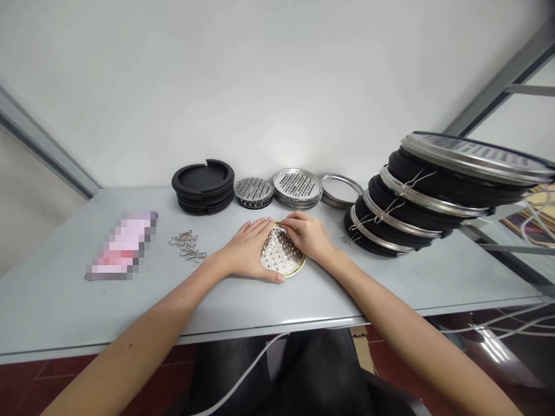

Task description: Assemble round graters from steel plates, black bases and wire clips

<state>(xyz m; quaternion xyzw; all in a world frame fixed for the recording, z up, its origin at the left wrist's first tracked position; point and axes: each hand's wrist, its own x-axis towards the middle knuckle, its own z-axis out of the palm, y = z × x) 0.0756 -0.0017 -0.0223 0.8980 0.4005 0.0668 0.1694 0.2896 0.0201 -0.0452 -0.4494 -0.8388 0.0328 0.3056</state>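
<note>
Grey table (243,312), pale wall (277,86) behind. Right hand (313,236) bunched at the far rim of a round grater (278,252) on the table, whether gripping I cannot tell; left hand (247,248) spread, unclenched, across its left side. Farther out: wire hooks (189,246), metal discs (297,186), black rings (203,203).

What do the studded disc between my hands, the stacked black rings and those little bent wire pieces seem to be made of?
Studded disc: likely metal; its face looks silvery and its gold-toned rim shiny.
Black rings: plastic or rubber; the even, matte surface leaves it open.
Wire pieces: probably bare metal, being thin, looped and silvery.
</note>
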